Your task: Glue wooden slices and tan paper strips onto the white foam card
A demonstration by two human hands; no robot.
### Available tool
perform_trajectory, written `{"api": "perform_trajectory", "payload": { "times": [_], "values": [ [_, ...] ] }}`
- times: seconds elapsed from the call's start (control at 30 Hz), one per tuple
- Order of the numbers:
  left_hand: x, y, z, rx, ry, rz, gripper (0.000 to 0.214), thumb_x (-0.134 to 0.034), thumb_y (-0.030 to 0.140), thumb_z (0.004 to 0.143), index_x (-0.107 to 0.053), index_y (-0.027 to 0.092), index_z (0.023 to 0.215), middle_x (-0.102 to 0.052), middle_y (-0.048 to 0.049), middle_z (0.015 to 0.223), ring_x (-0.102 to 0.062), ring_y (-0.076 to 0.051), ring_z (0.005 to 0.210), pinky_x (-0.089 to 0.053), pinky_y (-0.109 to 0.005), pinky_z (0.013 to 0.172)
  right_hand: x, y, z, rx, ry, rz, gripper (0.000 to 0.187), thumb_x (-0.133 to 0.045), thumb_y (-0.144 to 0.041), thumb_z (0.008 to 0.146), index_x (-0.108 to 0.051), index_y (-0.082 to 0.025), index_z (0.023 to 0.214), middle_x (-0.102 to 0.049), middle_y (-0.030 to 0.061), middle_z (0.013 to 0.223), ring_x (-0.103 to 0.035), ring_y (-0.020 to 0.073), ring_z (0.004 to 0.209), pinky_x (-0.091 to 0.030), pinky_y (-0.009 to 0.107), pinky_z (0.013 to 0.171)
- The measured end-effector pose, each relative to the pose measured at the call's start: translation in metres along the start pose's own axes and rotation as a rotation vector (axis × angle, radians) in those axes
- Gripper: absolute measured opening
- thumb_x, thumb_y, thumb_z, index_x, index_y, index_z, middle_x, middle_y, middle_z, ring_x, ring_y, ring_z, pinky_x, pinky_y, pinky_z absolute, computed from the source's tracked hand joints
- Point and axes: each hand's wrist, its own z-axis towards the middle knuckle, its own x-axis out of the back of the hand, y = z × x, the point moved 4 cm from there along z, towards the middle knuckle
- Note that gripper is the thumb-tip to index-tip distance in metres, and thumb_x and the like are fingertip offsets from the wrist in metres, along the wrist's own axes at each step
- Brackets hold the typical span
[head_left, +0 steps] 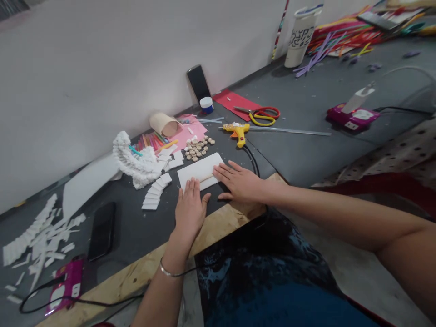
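A white foam sheet [199,170] lies flat on the dark grey work surface [131,218], and a thin wooden stick [206,178] rests across it. My right hand [239,183] lies flat with spread fingers, its fingertips at the sheet's right end beside the stick. My left hand [190,211] lies flat just below the sheet, its fingertips touching the lower edge. A metal bangle [168,271] circles my left wrist. Neither hand visibly grips anything. Part of the stick may be hidden by my right fingers.
Close by are stacked white strips [154,194], a white paper ruffle [132,161], wooden discs [196,148], a yellow glue gun [237,132] with black cord, a steel ruler [289,131], and scissors [261,115]. A black phone [101,230] and a pink power strip [66,286] sit left.
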Motion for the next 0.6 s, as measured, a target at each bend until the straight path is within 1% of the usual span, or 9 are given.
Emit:
{"api": "perform_trajectory", "payload": {
  "times": [0.07, 0.13, 0.23, 0.33, 0.43, 0.6],
  "values": [
    [0.001, -0.004, 0.004, 0.024, 0.054, -0.073, 0.048, -0.029, 0.036, 0.101, -0.055, 0.011, 0.134, -0.052, -0.0143, 0.143, -0.046, -0.028, 0.135, -0.038, -0.049, 0.11, -0.003, 0.0, 0.0, 0.004, 0.013, -0.01, 0.083, -0.026, -0.066, 0.094, -0.032, -0.004, 0.149, -0.042, 0.0206, 0.149, -0.035, 0.0326, 0.141, -0.02, 0.051, 0.118],
    [0.002, -0.009, 0.008, 0.055, 0.135, -0.157, 0.044, -0.03, 0.031, 0.101, -0.065, 0.013, 0.12, -0.063, -0.012, 0.132, -0.055, -0.024, 0.127, -0.043, -0.041, 0.106, -0.005, 0.001, 0.001, 0.001, 0.016, -0.021, 0.083, -0.027, -0.066, 0.094, -0.032, -0.005, 0.15, -0.043, 0.0202, 0.149, -0.035, 0.0322, 0.141, -0.02, 0.05, 0.118],
    [0.006, -0.015, 0.012, 0.11, 0.229, -0.207, 0.032, -0.044, 0.031, 0.097, -0.073, 0.019, 0.102, -0.07, -0.0083, 0.119, -0.061, -0.023, 0.114, -0.045, -0.038, 0.099, -0.007, 0.002, 0.002, -0.022, -0.021, -0.027, 0.083, -0.03, -0.066, 0.093, -0.032, -0.006, 0.15, -0.041, 0.0195, 0.15, -0.034, 0.0322, 0.142, -0.019, 0.05, 0.118],
    [0.007, -0.021, 0.012, 0.179, 0.234, -0.226, 0.022, -0.055, 0.032, 0.091, -0.074, 0.022, 0.09, -0.071, -0.0074, 0.107, -0.06, -0.026, 0.106, -0.045, -0.039, 0.092, -0.006, 0.002, 0.004, -0.042, -0.08, -0.015, 0.082, -0.034, -0.066, 0.092, -0.034, -0.007, 0.149, -0.038, 0.019, 0.152, -0.032, 0.0319, 0.143, -0.019, 0.049, 0.119],
    [0.004, -0.027, 0.013, 0.236, 0.213, -0.302, 0.016, -0.058, 0.03, 0.088, -0.072, 0.021, 0.087, -0.069, -0.0079, 0.099, -0.058, -0.025, 0.102, -0.044, -0.038, 0.09, -0.003, 0.001, 0.005, -0.042, -0.108, -0.013, 0.081, -0.034, -0.065, 0.092, -0.035, -0.008, 0.149, -0.038, 0.019, 0.152, -0.033, 0.0311, 0.143, -0.021, 0.05, 0.118],
    [-0.001, -0.032, 0.017, 0.248, 0.218, -0.346, 0.016, -0.058, 0.027, 0.086, -0.07, 0.019, 0.091, -0.068, -0.0083, 0.096, -0.058, -0.023, 0.097, -0.043, -0.036, 0.088, -0.002, 0.001, 0.005, -0.046, -0.112, -0.001, 0.079, -0.036, -0.064, 0.091, -0.035, -0.009, 0.149, -0.037, 0.0182, 0.153, -0.032, 0.031, 0.143, -0.019, 0.05, 0.118]
  ]
}}
